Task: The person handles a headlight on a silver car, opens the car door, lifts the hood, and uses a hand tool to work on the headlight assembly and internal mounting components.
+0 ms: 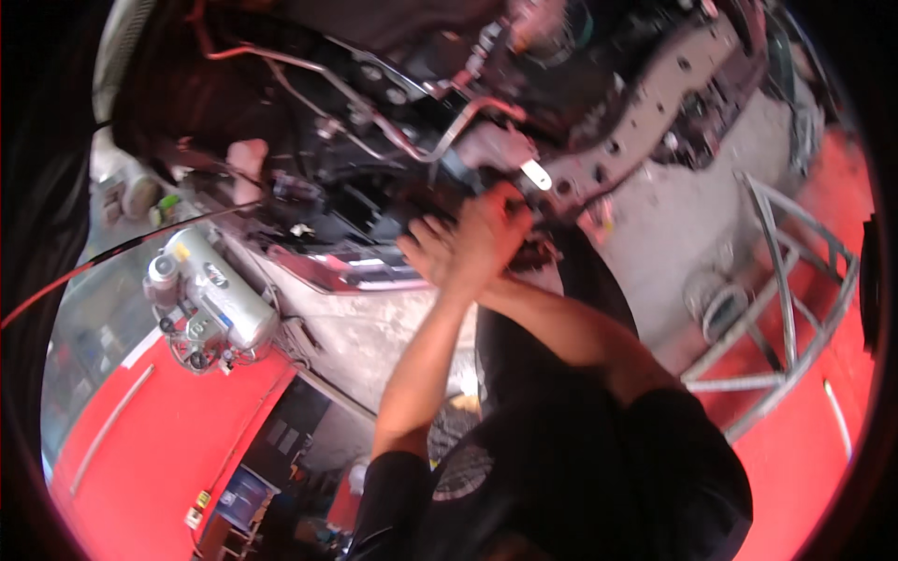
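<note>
My forearms cross at the wrists over the front of a car's open engine bay. My left hand [491, 229] lies on top, beside a pale metal tab [536, 175] at the end of the painted body rail [608, 150]. Its fingers curl inward; anything inside them is hidden. Beneath that wrist, my right hand [428, 246] reaches to the left, its fingers bent but apart, over dark parts near the front edge. I see nothing held in it, though its palm is out of sight. A bent metal pipe [374, 117] runs just beyond both hands.
A silver air compressor [220, 290] stands on the left, close to a red hose [56, 297]. On the right is a metal tube frame [786, 280] over the red and grey floor. A dark blue bin [245, 497] sits at lower left.
</note>
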Available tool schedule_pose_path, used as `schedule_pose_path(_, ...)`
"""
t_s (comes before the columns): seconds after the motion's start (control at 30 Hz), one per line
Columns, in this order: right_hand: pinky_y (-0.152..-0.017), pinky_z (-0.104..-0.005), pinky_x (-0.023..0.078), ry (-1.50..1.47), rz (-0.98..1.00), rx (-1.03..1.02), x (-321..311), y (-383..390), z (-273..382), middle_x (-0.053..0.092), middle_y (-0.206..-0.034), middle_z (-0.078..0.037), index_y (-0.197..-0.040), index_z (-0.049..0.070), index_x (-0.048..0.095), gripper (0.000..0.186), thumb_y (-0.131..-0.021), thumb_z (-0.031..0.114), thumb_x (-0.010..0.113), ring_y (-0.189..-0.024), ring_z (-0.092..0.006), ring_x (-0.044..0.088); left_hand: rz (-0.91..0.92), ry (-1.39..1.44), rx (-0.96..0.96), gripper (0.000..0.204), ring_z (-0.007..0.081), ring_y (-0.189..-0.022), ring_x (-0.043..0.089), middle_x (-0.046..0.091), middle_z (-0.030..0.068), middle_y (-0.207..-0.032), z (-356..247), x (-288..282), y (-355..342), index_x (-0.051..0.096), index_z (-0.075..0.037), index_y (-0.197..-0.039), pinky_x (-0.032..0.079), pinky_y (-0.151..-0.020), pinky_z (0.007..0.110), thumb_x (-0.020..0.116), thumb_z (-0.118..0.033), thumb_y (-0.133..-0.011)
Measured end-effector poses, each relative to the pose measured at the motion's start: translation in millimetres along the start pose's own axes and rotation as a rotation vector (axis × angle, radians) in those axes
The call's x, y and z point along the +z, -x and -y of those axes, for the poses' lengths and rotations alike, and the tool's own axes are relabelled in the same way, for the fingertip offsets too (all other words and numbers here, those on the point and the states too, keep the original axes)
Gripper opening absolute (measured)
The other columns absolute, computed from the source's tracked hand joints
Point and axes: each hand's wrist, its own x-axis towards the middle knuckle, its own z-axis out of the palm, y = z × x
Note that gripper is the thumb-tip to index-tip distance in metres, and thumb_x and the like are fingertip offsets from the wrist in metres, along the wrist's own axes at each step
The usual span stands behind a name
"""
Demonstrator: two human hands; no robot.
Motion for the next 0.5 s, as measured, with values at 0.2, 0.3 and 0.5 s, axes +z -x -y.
schedule_pose_path(0.2,-0.080,-0.0434,0.045,0.178,0.101,-0.040,-24,-12,9,0.059,-0.098,-0.011,-0.104,0.012,0.063,0.024,-0.083,0.026,0.063,-0.090,-0.0296,0.056,-0.204,0.197,-0.018,0.019,0.0204,-0.066,0.068,0.071,0.0138,-0.075,-2,-13,9,0.068,-0.002,-0.098,0.052,-0.062,0.035,0.072,-0.008,-0.081)
schedule_pose_path(0.3,-0.086,-0.0480,0.044,0.268,0.249,-0.037,24,-6,-4,0.057,-0.098,-0.009,-0.101,0.011,0.063,0.033,-0.078,0.033,0.071,-0.093,-0.0294,0.057,-0.273,0.341,-0.163,0.016,0.0108,-0.065,0.063,0.071,0.0093,-0.074,-5,-39,11,0.069,-0.002,-0.098,0.049,-0.058,0.030,0.071,-0.006,-0.082)
schedule_pose_path(0.5,-0.084,-0.0497,0.048,0.109,0.065,-0.008,9,-8,-8,0.058,-0.096,-0.011,-0.104,0.007,0.062,0.035,-0.079,0.026,0.075,-0.095,-0.0350,0.059,-0.452,0.778,-0.067,0.023,0.0088,-0.075,0.064,0.069,0.0042,-0.080,3,-69,14,0.064,0.001,-0.102,0.049,-0.068,0.023,0.067,0.009,-0.081)
